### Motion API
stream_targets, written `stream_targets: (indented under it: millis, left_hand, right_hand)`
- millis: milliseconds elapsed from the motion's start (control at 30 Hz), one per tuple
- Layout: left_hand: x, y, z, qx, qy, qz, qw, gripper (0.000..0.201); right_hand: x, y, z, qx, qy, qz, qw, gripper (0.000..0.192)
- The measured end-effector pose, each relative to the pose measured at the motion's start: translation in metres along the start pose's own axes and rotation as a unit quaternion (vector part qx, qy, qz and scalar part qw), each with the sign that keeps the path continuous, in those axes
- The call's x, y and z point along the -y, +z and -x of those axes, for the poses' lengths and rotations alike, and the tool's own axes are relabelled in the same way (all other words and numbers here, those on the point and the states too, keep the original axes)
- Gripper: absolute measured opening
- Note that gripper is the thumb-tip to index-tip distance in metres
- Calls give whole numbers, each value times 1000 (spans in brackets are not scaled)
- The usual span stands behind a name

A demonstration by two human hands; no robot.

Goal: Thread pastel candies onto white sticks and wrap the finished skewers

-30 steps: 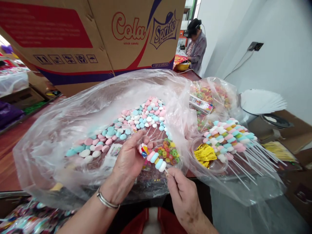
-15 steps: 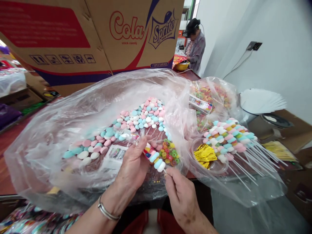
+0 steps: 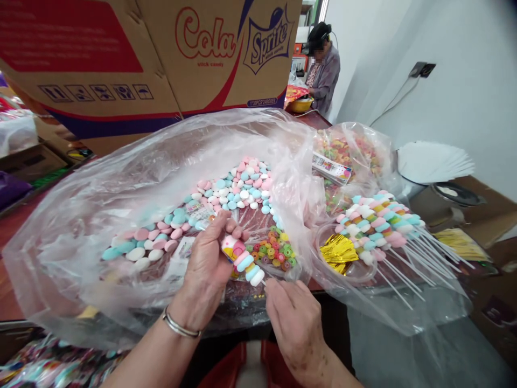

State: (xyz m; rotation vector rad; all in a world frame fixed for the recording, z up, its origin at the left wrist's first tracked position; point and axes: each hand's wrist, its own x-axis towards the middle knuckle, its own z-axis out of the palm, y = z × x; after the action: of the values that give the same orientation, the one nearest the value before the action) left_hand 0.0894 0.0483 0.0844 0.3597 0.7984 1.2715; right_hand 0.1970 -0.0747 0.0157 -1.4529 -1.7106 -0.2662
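My left hand (image 3: 212,256) is closed round a small printed clear plastic wrapper (image 3: 231,247). This wrapper covers the upper part of a candy skewer (image 3: 251,270), whose pink, blue, yellow and white pieces show below it. With fingers pinched, my right hand (image 3: 293,310) grips the skewer's thin white stick at its lower end. Just behind the skewer lies a pile of fruit-coloured candy rings (image 3: 280,250). Farther back and to the left spread loose pastel candies (image 3: 242,188) on a large clear plastic sheet (image 3: 133,156). More printed wrappers (image 3: 180,261) lie left of my left hand.
At right, finished-looking candy skewers (image 3: 379,223) are stacked beside a round clear tub holding gold twist ties (image 3: 339,253). A bag of candy rings (image 3: 355,151) lies behind them. A big cardboard box (image 3: 161,59) stands at the back. A co-worker (image 3: 323,70) is in the distance.
Both hands and the skewer have shifted slightly left. The printed wrapper now sits over the skewer's upper candies, and my left fingers have curled in more.
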Motion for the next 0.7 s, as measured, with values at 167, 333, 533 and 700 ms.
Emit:
stream_targets:
  millis: [167, 333, 533, 700]
  left_hand:
    - [11, -4, -1, 51, -20, 24, 998, 15]
    - [16, -5, 1, 85, -21, 7, 996, 8]
    - [19, -4, 3, 104, -29, 0, 994, 15]
    - [25, -6, 5, 89, -13, -12, 996, 17]
  right_hand:
    - [0, 0, 3, 40, 52, -77, 995, 23]
    - [4, -8, 0, 173, 343, -424, 820, 25]
    - [6, -7, 2, 169, 323, -423, 829, 23]
    - [-6, -1, 2, -21, 18, -48, 998, 19]
